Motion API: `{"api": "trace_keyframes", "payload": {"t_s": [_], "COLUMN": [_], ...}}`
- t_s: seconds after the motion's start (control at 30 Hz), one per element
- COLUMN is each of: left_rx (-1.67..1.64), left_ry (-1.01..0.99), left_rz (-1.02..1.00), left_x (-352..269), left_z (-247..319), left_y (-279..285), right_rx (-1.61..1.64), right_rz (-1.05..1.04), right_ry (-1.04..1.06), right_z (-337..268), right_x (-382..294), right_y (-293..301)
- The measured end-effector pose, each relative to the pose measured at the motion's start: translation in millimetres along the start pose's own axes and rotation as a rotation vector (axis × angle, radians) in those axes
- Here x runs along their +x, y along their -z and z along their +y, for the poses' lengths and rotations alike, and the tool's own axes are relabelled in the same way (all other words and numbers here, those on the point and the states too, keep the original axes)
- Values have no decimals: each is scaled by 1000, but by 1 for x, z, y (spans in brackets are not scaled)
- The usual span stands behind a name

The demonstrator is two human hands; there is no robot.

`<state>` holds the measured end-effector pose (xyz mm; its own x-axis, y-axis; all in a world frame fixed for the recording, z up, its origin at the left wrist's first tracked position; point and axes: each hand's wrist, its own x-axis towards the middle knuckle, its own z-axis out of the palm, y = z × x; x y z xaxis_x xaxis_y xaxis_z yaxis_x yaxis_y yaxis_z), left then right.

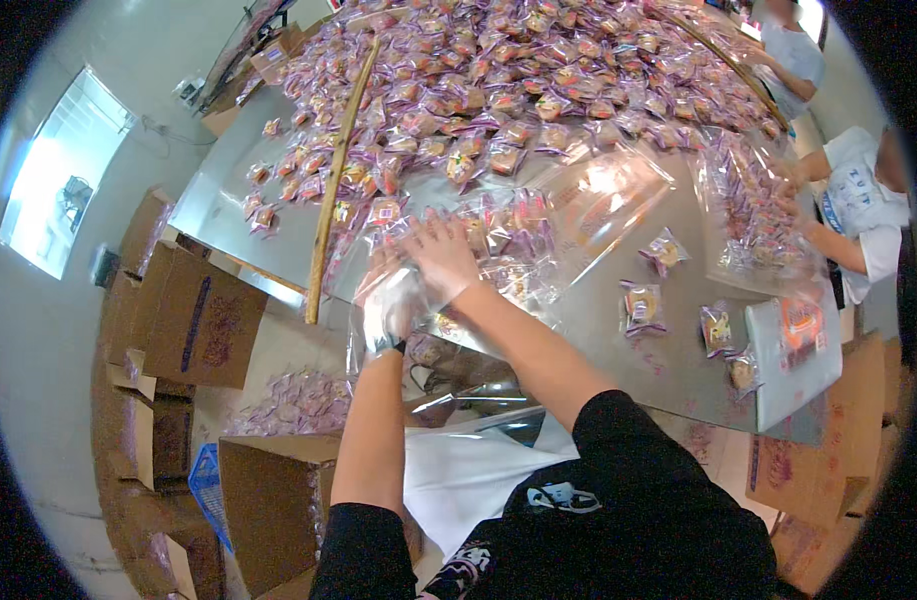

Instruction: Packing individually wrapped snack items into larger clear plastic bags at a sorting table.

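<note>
On the metal table in front of me lies a large clear plastic bag (529, 281) holding rows of small wrapped snack packets (514, 225). My left hand (389, 300) is covered by the bag's clear film near its open end, with the fingers pointing at the packets. Blur and glare hide whether those fingers grip anything. Beside it, my right hand (445, 251) rests palm down on the bag and packets, its fingers spread. A flat, printed clear bag (616, 187) lies just beyond, to the right.
A large heap of wrapped packets (503, 67) covers the far table (578, 330). A wooden strip (338, 172) runs along its left. Loose packets (643, 307) and a stack of printed bags (796, 360) lie right. A co-worker (863, 202) handles another filled bag (758, 217). Cardboard boxes (203, 307) stand left.
</note>
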<state>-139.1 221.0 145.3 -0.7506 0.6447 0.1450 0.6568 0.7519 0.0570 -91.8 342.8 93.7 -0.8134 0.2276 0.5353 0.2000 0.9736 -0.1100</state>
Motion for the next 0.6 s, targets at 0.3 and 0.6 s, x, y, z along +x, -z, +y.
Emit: {"api": "trace_keyframes", "payload": {"t_s": [0.3,0.6], "left_rx": [-30,-124], "left_ry": [-95,-186], "left_rz": [344,449], "left_x": [2,2], "left_z": [-25,-17], "left_y": [-53,-50], "right_rx": [59,0], "right_rz": [-167,70], "right_ry": [81,-10], "right_z": [20,20], "right_x": [1,-6], "right_y": [14,-7]}}
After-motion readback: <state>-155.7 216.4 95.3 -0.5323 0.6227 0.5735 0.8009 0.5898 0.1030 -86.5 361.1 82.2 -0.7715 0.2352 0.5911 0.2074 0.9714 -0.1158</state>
